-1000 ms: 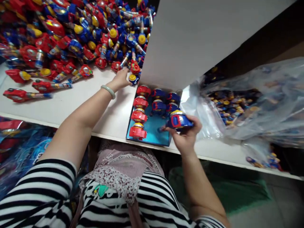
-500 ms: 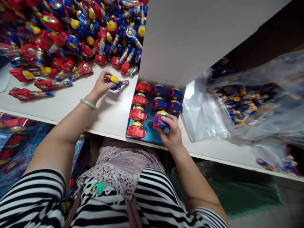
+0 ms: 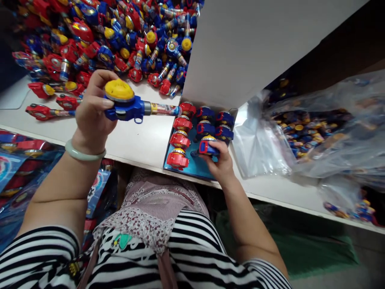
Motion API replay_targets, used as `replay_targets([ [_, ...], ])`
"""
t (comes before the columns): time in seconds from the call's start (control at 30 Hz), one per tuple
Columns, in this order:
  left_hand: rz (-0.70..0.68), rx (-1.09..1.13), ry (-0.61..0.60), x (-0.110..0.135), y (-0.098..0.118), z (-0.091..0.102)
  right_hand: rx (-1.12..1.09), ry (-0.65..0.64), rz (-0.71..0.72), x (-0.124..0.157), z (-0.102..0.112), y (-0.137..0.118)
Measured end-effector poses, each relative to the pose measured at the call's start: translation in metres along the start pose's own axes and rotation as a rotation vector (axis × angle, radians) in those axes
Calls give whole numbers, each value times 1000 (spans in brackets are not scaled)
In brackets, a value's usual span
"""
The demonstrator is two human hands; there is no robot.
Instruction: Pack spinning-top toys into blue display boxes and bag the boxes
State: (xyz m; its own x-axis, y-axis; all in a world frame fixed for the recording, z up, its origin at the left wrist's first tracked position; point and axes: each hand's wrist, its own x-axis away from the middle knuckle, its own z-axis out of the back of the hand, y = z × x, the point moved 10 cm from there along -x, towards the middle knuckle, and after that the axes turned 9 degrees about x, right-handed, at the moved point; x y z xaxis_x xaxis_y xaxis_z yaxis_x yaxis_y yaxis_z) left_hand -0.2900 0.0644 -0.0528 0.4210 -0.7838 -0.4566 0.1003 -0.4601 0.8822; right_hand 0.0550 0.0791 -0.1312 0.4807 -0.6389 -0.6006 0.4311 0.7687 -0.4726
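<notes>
My left hand (image 3: 98, 106) grips a blue toy spinning-top launcher (image 3: 128, 109) with a yellow top and a candy-like tube pointing right. It is raised high above the white table, close to the camera. My right hand (image 3: 221, 160) holds another blue toy launcher (image 3: 208, 147) with a red-edged front, low in the open display box (image 3: 197, 168). Along the box's left side stands a column of red toy launchers (image 3: 179, 140). Blue toy launchers (image 3: 224, 125) fill the back of the other two columns. The blue bottom of the box shows near the front.
A big heap of red and blue toys (image 3: 120, 36) covers the table's back left. The box's white lid (image 3: 234, 48) stands upright behind it. Clear plastic bags (image 3: 255, 148) and a bag of small pieces (image 3: 300, 128) lie at right. Packed toys (image 3: 18, 180) sit below the table edge.
My left hand has lifted its blue toy launcher up towards the camera and leftward. My right hand keeps its launcher at nearly the same spot in the box. The view has shifted slightly.
</notes>
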Motion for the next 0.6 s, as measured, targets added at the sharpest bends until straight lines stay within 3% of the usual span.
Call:
replay_targets([
  [0.13,111,205,-228,12,16,-52,26,-87,-113,3,-11,13],
  [0.2,193,209,-367,20,20,-81,125,-116,-129,-4,4,4],
  [0.3,224,44,-594,42,29,-131,216,-25,-35,-23,47,-38],
  [0.4,147,-90,-721,65,42,-175,192,-19,112,-37,64,-84],
  [0.5,141,-109,-804,81,47,-200,128,3,154,-29,67,-94],
  [0.6,210,-25,-827,83,37,-197,-36,76,39,0,69,-62],
])
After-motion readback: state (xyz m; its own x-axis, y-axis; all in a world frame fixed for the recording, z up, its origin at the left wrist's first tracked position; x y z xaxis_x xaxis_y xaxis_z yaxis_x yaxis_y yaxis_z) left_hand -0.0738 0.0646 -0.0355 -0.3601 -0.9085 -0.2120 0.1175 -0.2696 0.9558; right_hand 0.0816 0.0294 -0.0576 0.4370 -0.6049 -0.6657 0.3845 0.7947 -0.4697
